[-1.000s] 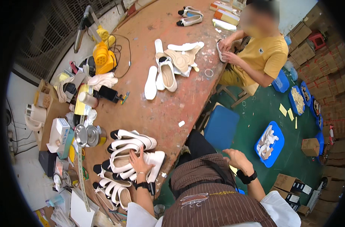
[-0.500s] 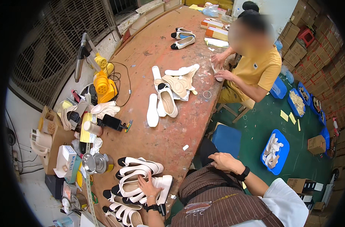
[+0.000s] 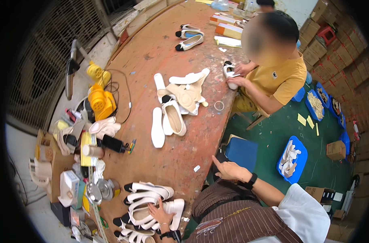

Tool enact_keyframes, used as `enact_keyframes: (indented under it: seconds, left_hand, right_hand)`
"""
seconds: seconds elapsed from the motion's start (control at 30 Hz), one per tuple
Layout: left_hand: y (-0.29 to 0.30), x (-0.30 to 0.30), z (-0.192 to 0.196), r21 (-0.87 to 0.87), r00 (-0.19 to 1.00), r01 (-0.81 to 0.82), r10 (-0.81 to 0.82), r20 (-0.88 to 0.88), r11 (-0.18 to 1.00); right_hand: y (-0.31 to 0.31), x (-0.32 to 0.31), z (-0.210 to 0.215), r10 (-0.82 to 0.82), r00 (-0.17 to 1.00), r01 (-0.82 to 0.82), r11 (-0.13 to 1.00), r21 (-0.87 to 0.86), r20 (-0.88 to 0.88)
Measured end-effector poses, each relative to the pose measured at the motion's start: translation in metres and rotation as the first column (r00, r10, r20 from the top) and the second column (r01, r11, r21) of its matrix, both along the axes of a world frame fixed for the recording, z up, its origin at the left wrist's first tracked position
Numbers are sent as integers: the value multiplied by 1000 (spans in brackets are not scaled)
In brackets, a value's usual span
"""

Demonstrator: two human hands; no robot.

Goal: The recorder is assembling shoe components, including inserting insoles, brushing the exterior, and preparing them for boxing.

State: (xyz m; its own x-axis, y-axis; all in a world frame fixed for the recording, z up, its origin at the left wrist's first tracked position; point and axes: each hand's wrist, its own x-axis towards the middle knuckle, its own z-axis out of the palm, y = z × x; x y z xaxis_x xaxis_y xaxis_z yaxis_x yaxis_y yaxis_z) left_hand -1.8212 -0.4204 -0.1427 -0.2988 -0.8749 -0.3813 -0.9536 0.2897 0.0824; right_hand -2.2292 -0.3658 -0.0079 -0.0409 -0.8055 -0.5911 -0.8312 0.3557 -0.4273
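Observation:
My left hand (image 3: 162, 213) lies with spread fingers on a cluster of cream flat shoes with black toes (image 3: 142, 215) at the near edge of the workbench. A pale, thick-soled piece (image 3: 177, 214) stands upright just right of that hand. Above my lap, my right hand (image 3: 231, 170) is empty, its index finger stretched out toward the bench edge. Farther up the bench lie a cream ballet flat (image 3: 175, 117), a white insole (image 3: 157, 127) and several loose beige insole pieces (image 3: 183, 96).
Across the bench corner a co-worker (image 3: 279, 77) in a yellow shirt holds a black-toed shoe (image 3: 229, 73). A yellow blower (image 3: 101, 101), a phone on a stand (image 3: 114, 143) and metal tins (image 3: 107, 189) line the left side. A blue stool (image 3: 241, 154) and blue basket (image 3: 291, 160) are on the floor.
My right hand has moved forward from my lap, its index finger now extended. My left hand stays on the shoes. The co-worker's shoe is turned, its black toe now showing. The view has shifted slightly.

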Motion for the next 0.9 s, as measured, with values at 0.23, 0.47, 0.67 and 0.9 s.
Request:
enact_keyframes:
  seconds: [0.23,0.47,0.67,0.9]
  left_hand:
    - [1,5,-17,-35,1000,16,-15,17,999]
    - [4,6,-7,-9,999,13,-14,-42,1000]
    - [9,20,-7,88,996,-15,23,-86,996]
    - [-3,9,12,-27,991,-26,22,-133,999]
  right_hand:
    - [-112,-68,-68,-140,961,223,902,-368,240]
    - [-110,-71,-69,-80,975,151,923,-355,208]
    - [21,-51,-104,-58,991,46,993,105,122]
    - [165,-91,-164,-74,996,84,940,330,-41]
